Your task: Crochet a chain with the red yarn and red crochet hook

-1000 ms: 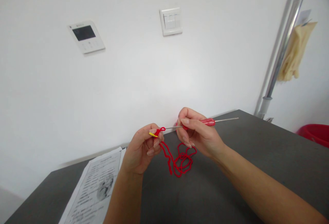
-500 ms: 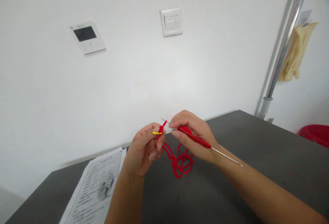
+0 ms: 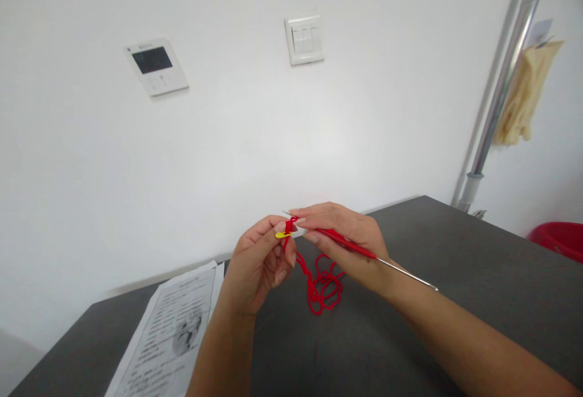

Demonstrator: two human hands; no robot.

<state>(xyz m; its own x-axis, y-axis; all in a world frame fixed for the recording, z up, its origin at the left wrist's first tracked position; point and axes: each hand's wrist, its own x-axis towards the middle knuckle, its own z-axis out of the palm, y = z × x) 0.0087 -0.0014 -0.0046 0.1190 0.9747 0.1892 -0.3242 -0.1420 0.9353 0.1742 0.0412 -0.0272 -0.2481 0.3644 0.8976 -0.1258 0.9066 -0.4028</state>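
My left hand (image 3: 259,260) is raised above a dark grey table (image 3: 478,275), fingers pinched on a small yellow piece (image 3: 283,235) and the top of a red yarn (image 3: 321,285). The yarn hangs down into a loose tangle on the table. My right hand (image 3: 346,236) is closed around a crochet hook with a red handle (image 3: 348,243). Its metal tip meets the yarn loop at my left fingertips. The other metal end points right and down past my wrist.
A printed sheet of paper (image 3: 170,330) lies on the table at the left. On the white wall hang a small screen panel (image 3: 155,66) and a light switch (image 3: 305,39). A metal pole (image 3: 501,81) with pale gloves (image 3: 523,93) stands at right, beside a red tub (image 3: 558,236).
My right hand has swung the hook round: its long metal end pointed right and level, and now points right and down. Both hands have drawn closer together at the yarn loop.
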